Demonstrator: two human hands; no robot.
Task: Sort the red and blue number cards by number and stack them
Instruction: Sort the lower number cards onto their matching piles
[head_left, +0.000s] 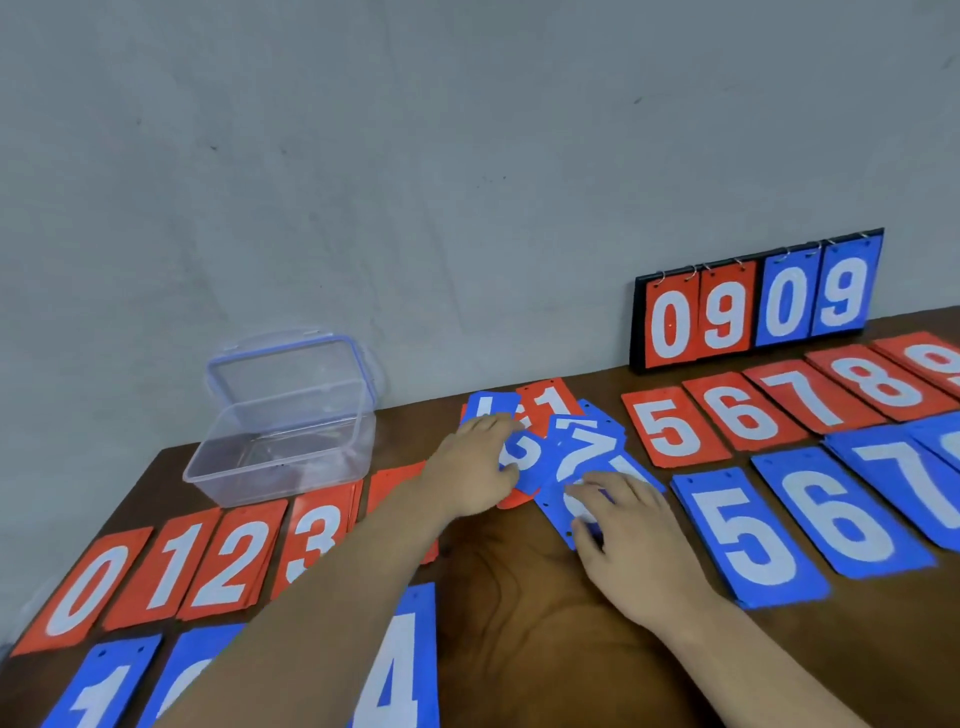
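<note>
0909 read on scoreboard (753, 306) beyond hands | card pile (587, 441) pinched by left hand (475, 462), right hand (634, 545) | brown tabletop (519, 597), grey wall (415, 156)

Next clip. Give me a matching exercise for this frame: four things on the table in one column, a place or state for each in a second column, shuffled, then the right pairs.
Things
1. clear plastic box
2. scoreboard
3. red 0 stack
4. blue 5 stack

Places and states
A. flat, near the left edge of the table
B. upright at the table's far edge, by the wall
C. flat, right of the loose pile of cards
D. lid open, at the far left

Pairs: 1-D, 2-B, 3-A, 4-C
</note>
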